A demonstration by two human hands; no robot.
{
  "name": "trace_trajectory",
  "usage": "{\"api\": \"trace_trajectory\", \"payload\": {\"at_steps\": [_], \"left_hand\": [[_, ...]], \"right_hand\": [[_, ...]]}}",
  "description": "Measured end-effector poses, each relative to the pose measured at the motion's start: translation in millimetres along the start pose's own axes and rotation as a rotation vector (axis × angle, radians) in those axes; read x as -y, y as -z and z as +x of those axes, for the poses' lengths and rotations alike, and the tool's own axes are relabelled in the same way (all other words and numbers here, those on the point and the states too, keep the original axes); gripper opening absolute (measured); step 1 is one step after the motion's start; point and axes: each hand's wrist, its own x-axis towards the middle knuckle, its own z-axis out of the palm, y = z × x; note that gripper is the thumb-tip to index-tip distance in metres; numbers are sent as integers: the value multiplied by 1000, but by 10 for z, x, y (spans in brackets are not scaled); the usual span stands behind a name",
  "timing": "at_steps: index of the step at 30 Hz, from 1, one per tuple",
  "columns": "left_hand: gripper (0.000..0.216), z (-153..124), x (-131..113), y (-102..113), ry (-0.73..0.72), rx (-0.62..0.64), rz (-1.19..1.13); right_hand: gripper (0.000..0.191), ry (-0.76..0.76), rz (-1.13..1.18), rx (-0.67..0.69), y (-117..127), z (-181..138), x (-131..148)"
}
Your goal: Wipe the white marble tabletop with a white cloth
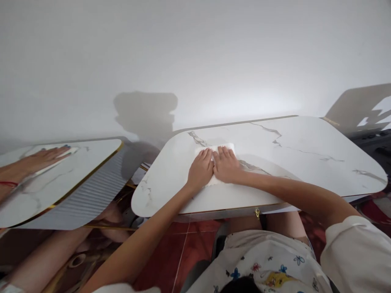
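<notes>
A white cloth or paper towel [214, 180] lies flat on a white marble-patterned tabletop [305, 152], left of its middle. Both hands press down on it side by side, with the fingertips close together. My left hand [201, 167] rests on the cloth's left part, fingers stretched forward and lying flat. Over the right part lies my right hand [226, 165], also flat, its fingers angled forward and left. The hands hide most of the cloth; only its far edge and a near corner show.
At left, another person's hand [45, 158] lies flat on a white cloth on a second marble-patterned table [100, 154] with a gold edge. A pale wall [195, 61] stands behind both tables. A small gold fitting [257, 213] is on the near table front, above red floor tiles [174, 252].
</notes>
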Motion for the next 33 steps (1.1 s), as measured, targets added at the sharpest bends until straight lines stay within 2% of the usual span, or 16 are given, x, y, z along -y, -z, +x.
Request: {"api": "trace_trajectory", "payload": {"at_steps": [4,7,10,13,16,20,28,33], "left_hand": [[54,-469,-169,198,105,16,22],[56,-740,-333,275,197,25,27],[57,-908,-545,283,212,9,16],[59,-917,-747,222,178,-2,-14],[58,-745,-862,109,146,13,-58],[55,-307,-841,-53,96,17,-86],[43,734,-492,-251,107,-22,-124],[42,1148,-179,-398,202,-41,-162]], "right_hand": [[57,102,45,-2,74,-301,231],[59,151,79,35,178,-529,305],[62,190,121,69,282,-760,254],[63,188,139,90,361,-924,96],[63,144,123,122,407,-932,-124],[64,109,73,184,426,-682,-439],[60,58,-75,225,313,289,-926],[58,-10,-72,231,144,857,-1028]]}}
